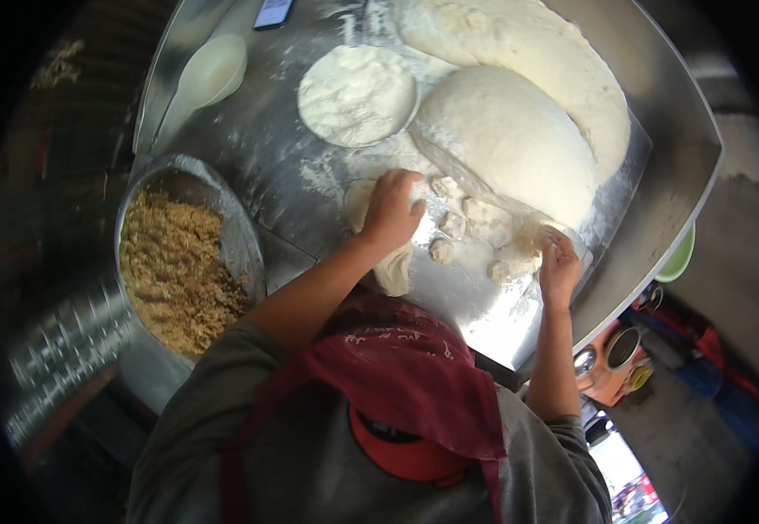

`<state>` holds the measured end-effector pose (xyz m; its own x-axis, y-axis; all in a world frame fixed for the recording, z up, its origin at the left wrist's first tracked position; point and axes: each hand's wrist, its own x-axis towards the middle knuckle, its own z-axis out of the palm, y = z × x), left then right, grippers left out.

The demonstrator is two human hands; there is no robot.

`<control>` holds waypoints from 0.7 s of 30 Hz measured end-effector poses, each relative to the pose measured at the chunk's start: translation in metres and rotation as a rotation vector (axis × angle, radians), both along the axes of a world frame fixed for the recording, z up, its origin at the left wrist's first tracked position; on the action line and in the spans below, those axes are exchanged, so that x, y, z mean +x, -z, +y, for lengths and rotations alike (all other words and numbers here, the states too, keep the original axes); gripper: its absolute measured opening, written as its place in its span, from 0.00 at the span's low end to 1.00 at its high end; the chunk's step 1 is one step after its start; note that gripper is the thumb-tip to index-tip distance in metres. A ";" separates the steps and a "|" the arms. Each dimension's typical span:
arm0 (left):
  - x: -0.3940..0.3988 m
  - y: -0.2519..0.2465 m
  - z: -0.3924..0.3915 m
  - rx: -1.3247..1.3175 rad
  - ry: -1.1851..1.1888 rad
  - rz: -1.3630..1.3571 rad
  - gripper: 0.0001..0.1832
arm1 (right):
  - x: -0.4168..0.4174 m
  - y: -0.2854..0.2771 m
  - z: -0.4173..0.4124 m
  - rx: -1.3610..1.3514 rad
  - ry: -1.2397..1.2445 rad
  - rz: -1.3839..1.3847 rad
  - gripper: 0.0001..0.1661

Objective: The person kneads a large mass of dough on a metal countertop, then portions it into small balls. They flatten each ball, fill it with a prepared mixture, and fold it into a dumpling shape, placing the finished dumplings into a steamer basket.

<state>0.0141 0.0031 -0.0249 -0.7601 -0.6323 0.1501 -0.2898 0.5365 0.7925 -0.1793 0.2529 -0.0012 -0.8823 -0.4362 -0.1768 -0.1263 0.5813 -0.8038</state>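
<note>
My left hand (392, 208) lies over a soft strip of dough, its thumb apart from the bent fingers. One end of the dough (357, 202) shows beyond the hand, and a flap of dough (392, 274) hangs nearer my apron. To the right, my right hand (558, 268) has its fingers curled at the edge of some floured dough; what they hold is hidden and blurred. Several small dough lumps (453, 224) lie between the hands on the floured metal worktop (432, 288). Behind them rests a large mound of dough (510, 137), with clear plastic film (461, 175) along its near edge.
A bowl's rim (415, 108) encloses white flour (358, 92). More dough (589, 78) curves along the raised metal wall (674, 131). At left, a metal basin (252, 242) holds crumbly brownish filling (176, 275). A pale plastic scoop (214, 72) and a phone (273, 12) lie farther back.
</note>
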 end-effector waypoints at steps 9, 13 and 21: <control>-0.064 0.006 0.044 -0.068 -0.195 -0.510 0.44 | 0.137 0.059 -0.070 0.293 -0.619 0.589 0.36; -0.053 -0.016 0.131 -0.268 0.326 -0.528 0.37 | 0.072 0.055 0.036 0.121 -0.430 0.639 0.26; -0.018 0.013 0.032 -0.212 0.136 -0.423 0.24 | 0.105 0.036 -0.061 0.379 -0.459 0.437 0.29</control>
<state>-0.0035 0.0347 -0.0382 -0.8556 -0.5123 -0.0746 -0.4790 0.7286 0.4896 -0.0744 0.1919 -0.0369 -0.6506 -0.7568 -0.0631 -0.6860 0.6212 -0.3788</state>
